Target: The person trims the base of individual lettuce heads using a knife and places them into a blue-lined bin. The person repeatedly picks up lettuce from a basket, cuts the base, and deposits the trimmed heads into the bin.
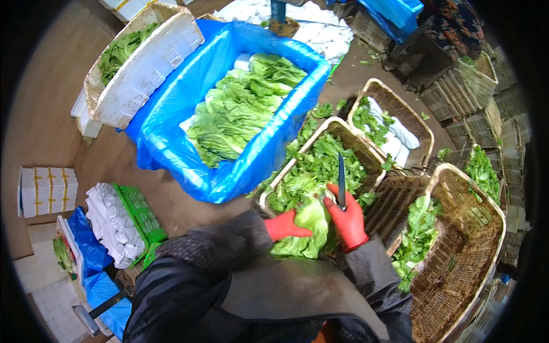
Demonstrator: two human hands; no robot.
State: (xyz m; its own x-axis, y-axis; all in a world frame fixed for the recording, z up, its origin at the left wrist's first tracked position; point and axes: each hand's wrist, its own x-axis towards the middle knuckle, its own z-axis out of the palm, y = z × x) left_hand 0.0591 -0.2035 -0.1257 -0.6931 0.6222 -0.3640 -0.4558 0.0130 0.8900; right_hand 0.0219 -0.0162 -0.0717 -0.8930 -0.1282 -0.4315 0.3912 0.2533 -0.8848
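Observation:
A head of leafy lettuce (312, 223) is held low in front of me, its leaves towards my body. My left hand (286, 226), in a red glove, grips it from the left side. My right hand (348, 218), also red-gloved, holds a knife (342, 180) with its dark blade pointing up and away, while the fingers touch the cut end of the lettuce. Just beyond the hands stands a plastic crate (281, 180) filled with loose green leaves (326, 160). Further off, lettuce heads (244, 107) lie in rows inside a container lined with blue plastic film (171, 141).
A foam box (141, 73) with greens stands at the upper left. Crates (493, 231) crowd the right side, one holding white cloth or bags (399, 133). A green crate (141, 214) with white bundles sits at left. At upper right is a person in patterned clothing (454, 25).

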